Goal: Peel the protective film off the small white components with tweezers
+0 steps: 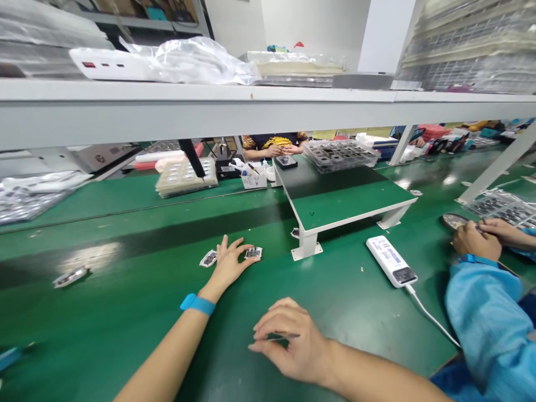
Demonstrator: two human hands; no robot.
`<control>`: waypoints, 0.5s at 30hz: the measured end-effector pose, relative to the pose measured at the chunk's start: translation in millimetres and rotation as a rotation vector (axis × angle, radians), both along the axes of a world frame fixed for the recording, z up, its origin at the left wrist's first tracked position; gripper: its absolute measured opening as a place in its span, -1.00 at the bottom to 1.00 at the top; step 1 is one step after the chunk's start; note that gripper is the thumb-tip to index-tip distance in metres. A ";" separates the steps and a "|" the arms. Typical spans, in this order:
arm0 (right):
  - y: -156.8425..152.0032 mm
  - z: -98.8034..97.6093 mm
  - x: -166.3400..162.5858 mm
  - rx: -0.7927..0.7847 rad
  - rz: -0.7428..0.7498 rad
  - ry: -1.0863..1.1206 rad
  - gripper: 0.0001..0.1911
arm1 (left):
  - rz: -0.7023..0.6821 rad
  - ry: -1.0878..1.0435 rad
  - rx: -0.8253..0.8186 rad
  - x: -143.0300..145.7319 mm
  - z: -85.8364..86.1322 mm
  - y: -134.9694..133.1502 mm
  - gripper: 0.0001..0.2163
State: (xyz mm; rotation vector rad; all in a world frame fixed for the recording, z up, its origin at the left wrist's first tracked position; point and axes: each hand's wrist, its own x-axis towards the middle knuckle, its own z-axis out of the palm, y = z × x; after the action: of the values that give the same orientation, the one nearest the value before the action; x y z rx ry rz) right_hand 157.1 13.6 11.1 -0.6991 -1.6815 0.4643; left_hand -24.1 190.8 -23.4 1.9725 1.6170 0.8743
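Inspection of the work area, with locations taken from the raised green-topped stand [343, 206] on the green tabletop [125, 318].

In front of the stand and to its left, the left hand [228, 263] rests palm down on the tabletop, wearing a blue wristband [197, 304]. The left fingers [239, 243] are spread, not pinching. Two small circuit modules lie at this hand: one [208, 258] just beside it on the side farther from the stand, the other [253, 253] at its fingertips on the side nearer the stand, apparently touching them.

A third module [70, 276] lies well left of the stand, apart from both hands.

Closer to the person than the stand, the right hand [291, 341] is raised over the tabletop. The right fingers [268, 319] are drawn together, pinching a thin dark strip [285, 335]; its exact identity is too small to confirm.

To the right of the stand, a co-worker's hands [475, 240] work beside a component tray [498, 206], and a white power unit [391, 261] lies between that co-worker and the stand.
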 end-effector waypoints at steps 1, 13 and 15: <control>-0.1 -0.3 0.1 -0.001 0.004 0.001 -0.88 | -0.005 -0.034 -0.002 -0.6 1.9 -2.7 -0.62; -3.1 4.2 5.8 -0.334 0.005 0.260 -0.95 | -0.057 -0.612 -0.417 16.8 37.4 -109.1 -0.46; -0.7 1.8 6.8 -0.428 0.005 0.340 -0.96 | -0.077 -0.822 -0.605 18.0 45.0 -131.0 -0.49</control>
State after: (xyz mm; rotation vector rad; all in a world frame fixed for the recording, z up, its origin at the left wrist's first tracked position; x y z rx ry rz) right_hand 163.9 12.8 12.9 -0.8683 -1.2739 0.9098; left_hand -6.2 59.8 21.6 1.0386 1.1137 0.8638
